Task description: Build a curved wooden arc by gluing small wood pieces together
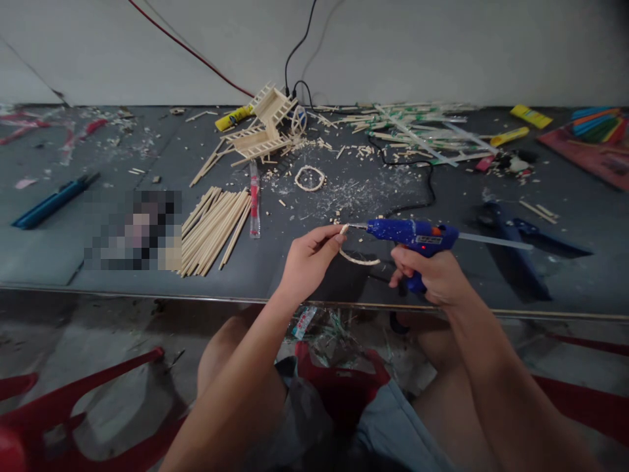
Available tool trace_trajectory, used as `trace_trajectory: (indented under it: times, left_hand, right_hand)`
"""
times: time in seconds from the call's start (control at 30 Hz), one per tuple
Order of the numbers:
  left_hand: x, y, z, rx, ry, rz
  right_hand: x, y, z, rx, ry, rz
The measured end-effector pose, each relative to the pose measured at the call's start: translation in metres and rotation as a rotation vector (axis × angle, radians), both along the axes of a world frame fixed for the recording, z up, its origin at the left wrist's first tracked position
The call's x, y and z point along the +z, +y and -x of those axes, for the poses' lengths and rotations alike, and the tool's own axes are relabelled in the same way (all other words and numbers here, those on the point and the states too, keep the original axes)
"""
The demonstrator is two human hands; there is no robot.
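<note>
Head view: from where you stand, what do the hands do?

– The left hand (312,257) pinches one end of a curved pale strip (361,261), above the front part of the table (268,272). The right hand (435,272) is closed around a blue glue gun (413,235).

– And does the nozzle (358,227) touch the strip?

– It points at the pinched end, just beside the left hand. If it touches, I cannot tell.

– How would you do this well?

– I would hold the strip steady, squeeze gently for only a small drop, and grip a little farther back, because the nozzle is probably hot.
</note>
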State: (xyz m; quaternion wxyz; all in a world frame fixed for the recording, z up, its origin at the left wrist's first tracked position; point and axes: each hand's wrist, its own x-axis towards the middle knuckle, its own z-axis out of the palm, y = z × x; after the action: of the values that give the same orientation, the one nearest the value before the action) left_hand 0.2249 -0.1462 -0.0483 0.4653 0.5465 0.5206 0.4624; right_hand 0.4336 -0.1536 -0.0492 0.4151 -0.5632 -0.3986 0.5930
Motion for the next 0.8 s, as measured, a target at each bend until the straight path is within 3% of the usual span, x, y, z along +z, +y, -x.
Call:
trace_trajectory:
  times: [0.43,0.57,0.8]
  left_hand:
    - [-0.001,0.002,0.004,0.026,-0.059,-0.007]
    - [-0.003,0.008,0.016,0.070,-0.094,0.004]
    - [-0.006,0.014,0.037,0.024,0.141,0.072]
  right_hand:
    - [0.000,0.004,-0.004,-0.016,-0.053,0.057]
    - [-0.002,0.017,-0.013,-0.094,-0.038,0.111]
    - [0.000,0.043,-0.036,-0.091,-0.011,0.056]
